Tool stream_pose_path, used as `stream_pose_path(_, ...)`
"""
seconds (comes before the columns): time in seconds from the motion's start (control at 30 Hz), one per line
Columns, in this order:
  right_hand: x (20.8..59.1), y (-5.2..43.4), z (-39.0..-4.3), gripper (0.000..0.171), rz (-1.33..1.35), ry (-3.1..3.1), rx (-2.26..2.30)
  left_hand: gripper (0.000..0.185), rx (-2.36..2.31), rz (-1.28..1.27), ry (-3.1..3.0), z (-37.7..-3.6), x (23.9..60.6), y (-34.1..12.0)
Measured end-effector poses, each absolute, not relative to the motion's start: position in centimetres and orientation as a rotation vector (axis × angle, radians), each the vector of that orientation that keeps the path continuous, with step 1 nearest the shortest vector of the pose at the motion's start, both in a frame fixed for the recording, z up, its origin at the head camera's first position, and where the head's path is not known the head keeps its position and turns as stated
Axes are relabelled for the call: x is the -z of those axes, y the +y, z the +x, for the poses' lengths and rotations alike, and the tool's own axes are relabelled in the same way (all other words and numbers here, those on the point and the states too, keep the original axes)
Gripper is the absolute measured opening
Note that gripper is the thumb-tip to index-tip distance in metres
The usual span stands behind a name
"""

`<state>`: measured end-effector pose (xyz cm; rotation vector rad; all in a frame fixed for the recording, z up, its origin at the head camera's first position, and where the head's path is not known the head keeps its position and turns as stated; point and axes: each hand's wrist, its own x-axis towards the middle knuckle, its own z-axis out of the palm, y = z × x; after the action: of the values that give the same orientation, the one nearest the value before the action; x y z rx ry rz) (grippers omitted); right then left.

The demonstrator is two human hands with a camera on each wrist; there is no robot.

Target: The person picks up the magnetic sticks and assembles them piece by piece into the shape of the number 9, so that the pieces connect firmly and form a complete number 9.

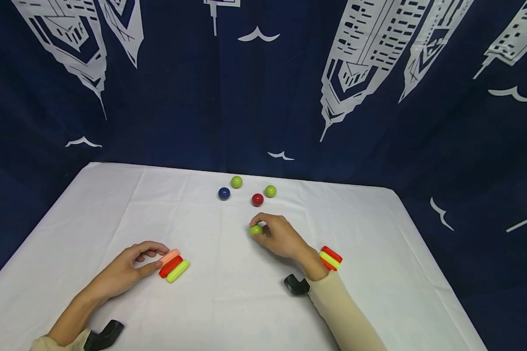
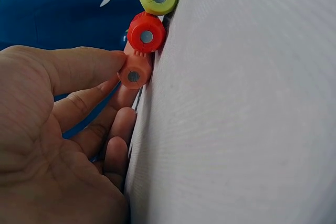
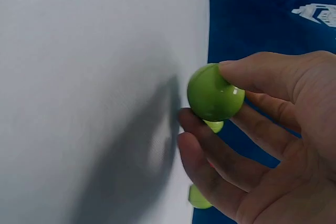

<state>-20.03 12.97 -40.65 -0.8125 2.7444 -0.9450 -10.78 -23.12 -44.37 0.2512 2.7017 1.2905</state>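
My left hand (image 1: 127, 268) pinches a salmon-coloured magnetic rod (image 1: 169, 258) between thumb and fingers at the left of the table. A red rod (image 1: 171, 267) and a yellow-green rod (image 1: 178, 271) lie right beside it, in a row. In the left wrist view the thumb presses on the salmon rod (image 2: 135, 74), whose round metal end shows. Near the middle, my right hand (image 1: 282, 237) pinches a green ball (image 1: 256, 230). Thumb and fingers hold this glossy ball (image 3: 214, 94) in the right wrist view; whether it touches the table I cannot tell.
Beyond the right hand sit a blue ball (image 1: 224, 193), a red ball (image 1: 257, 199) and two green balls (image 1: 236, 182). Red and yellow rods (image 1: 331, 258) lie together by the right wrist. The white-clothed table (image 1: 228, 312) ends at a dark blue curtain (image 1: 246, 107).
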Motion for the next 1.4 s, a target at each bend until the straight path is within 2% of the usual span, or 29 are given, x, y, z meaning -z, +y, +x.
stream_pose_path(0.27, 39.9, 15.2, -18.3, 0.021, -0.983, 2.673, 0.98, 0.027, -1.306, 0.251, 2.703, -10.6, 44.6, -23.2)
stream_pose_path(0.53, 40.3, 16.6, -17.8, 0.014, -0.948, 2.705, 1.008, 0.027, -1.31, 0.253, 2.705, -10.6, 44.7, -23.3)
stream_pose_path(0.8, 40.5, 17.0, -17.8, 0.032, -0.887, 2.756, 0.973, 0.027, -1.278, 0.275, 2.749, -10.6, 44.4, -23.2)
stream_pose_path(0.97, 40.5, 17.2, -17.8, 0.031, -0.856, 2.748, 0.956, 0.027, -1.254, 0.274, 2.763, -10.6, 44.2, -23.1)
stream_pose_path(1.4, 40.6, 17.8, -17.8, 0.029, -0.974, 2.742, 0.889, 0.025, -1.279, 0.314, 2.833, -10.8, 44.6, -22.9)
